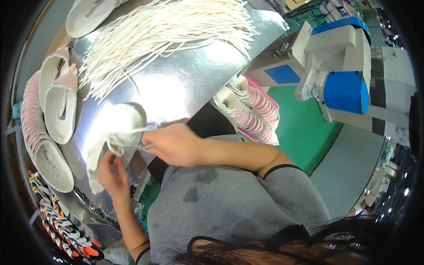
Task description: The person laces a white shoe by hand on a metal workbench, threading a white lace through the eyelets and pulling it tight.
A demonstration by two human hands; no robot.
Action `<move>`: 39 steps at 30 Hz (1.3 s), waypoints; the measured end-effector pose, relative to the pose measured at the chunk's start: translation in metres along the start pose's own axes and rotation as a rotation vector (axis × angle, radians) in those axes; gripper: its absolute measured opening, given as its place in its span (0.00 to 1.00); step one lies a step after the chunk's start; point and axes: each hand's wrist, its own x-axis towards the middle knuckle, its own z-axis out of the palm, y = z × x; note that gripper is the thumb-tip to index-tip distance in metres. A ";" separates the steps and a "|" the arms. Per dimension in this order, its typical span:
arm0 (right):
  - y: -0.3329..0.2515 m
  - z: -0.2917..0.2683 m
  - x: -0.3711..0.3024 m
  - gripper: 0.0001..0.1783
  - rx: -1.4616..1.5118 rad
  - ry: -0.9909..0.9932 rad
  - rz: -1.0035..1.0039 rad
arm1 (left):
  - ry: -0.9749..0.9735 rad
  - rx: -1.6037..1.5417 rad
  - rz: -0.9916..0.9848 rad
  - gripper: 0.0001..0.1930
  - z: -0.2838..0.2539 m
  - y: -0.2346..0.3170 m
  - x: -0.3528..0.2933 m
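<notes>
A white shoe upper (127,117) rests on the metal tabletop, toe pointing away from me, with a white shoelace (115,143) looped over its opening. My left hand (114,176) is at the near left side of the upper, its thumb and fingertips pinched on the lower part of the lace loop. From the right comes my right hand (176,144), slightly blurred, its fingers closed at the other side of the loop. A thin shiny strip shows at its fingertips; whether it is a tool or a lace tip is unclear. My palm hides part of the grip.
A big pile of white laces (172,33) covers the far table (170,84). Nested white-and-pink uppers (35,119) line the left edge, with colourful shoe parts (62,221) below. More uppers fill a pink bin (254,110) at right, beside a blue-and-white machine (329,62).
</notes>
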 end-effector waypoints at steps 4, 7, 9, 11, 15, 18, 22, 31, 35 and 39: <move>0.024 -0.061 0.017 0.30 0.151 0.321 0.192 | -0.076 0.112 0.339 0.09 -0.006 0.003 -0.007; 0.044 -0.024 0.054 0.30 0.358 0.189 0.087 | -0.292 -0.070 -0.006 0.11 -0.008 0.017 0.018; 0.026 -0.029 0.056 0.28 0.303 0.233 0.097 | -0.456 -0.500 -0.331 0.15 -0.022 0.008 0.027; 0.018 -0.028 0.059 0.28 0.419 0.206 0.125 | -0.523 -0.732 -0.606 0.18 -0.025 0.005 0.024; 0.025 -0.006 0.069 0.26 0.564 0.220 0.014 | -0.660 -0.899 -0.783 0.17 -0.018 0.000 0.033; 0.022 -0.003 0.070 0.24 0.402 0.207 0.025 | -0.612 -0.949 -0.829 0.14 -0.013 -0.002 0.036; 0.014 -0.013 0.069 0.23 0.341 0.156 0.177 | -0.523 -0.783 -0.681 0.16 -0.001 -0.013 0.035; 0.021 -0.016 0.064 0.22 0.439 0.070 0.290 | -0.123 -0.796 -0.283 0.11 0.020 -0.033 0.017; 0.010 -0.023 0.061 0.21 0.522 0.059 0.322 | -0.063 -0.347 -0.249 0.07 -0.022 -0.019 0.027; 0.009 -0.035 0.053 0.18 0.575 0.106 0.228 | 0.414 0.200 -0.088 0.05 -0.078 -0.064 0.000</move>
